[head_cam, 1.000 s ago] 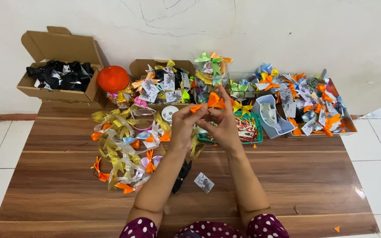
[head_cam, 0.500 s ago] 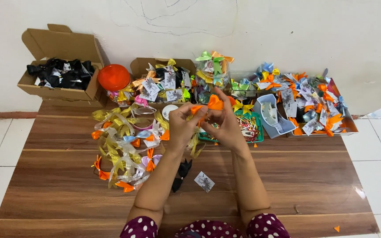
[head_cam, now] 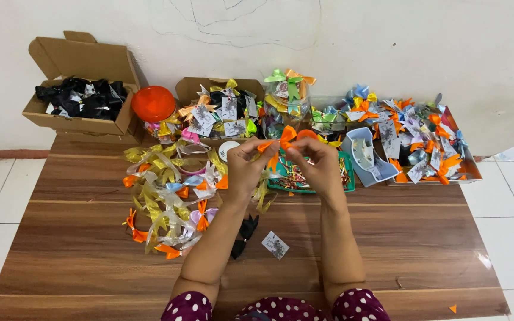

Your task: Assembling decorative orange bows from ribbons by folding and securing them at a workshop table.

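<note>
Over the last second my hands barely shift; I keep them raised above the green tray (head_cam: 346, 178), so I judge the bow is still being shaped, not finished. My left hand (head_cam: 246, 168) pinches one side of the orange ribbon bow (head_cam: 282, 142), my right hand (head_cam: 318, 165) pinches the other. The bow shows two glossy loops and a hanging tail. Beyond the tray stands a clear jar (head_cam: 287, 101) topped with bows.

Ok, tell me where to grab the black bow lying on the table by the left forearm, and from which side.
Pinch the black bow at its narrow middle, coming from above and from the right, probably. It lies flat on the wooden table, and the left forearm partly covers its left edge; the small paper tag lies apart on its right.
</note>
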